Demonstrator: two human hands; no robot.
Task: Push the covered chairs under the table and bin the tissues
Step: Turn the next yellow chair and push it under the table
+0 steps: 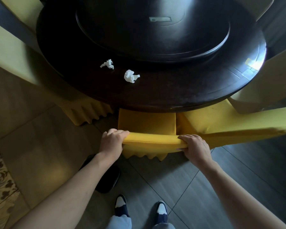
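- Dark grey floor tiles fill the near right of the scene; tan tiles lie at near left, with a patterned rug at the left edge.
- Round dark tabletop occupies the far centre, carrying a raised dark turntable.
- Left tissue, crumpled and white, lies on the tabletop near its near-left rim; right tissue, also crumpled, lies just beside it, apart from it.
- Centre chair, in a yellow cover, stands at the near edge of the tabletop with its seat partly beneath the rim.
- Left hand: fingers curled over the left end of the chair's top rail, gripping it.
- Right hand: fingers curled over the right end of the same rail, gripping it.
- Right chair, yellow-covered, stands just beside the centre chair.
- Left chair, showing a pleated yellow skirt, stands at the near-left rim.
- Dark round object lies on the floor under the left forearm.
- Two shoes appear at the near edge.
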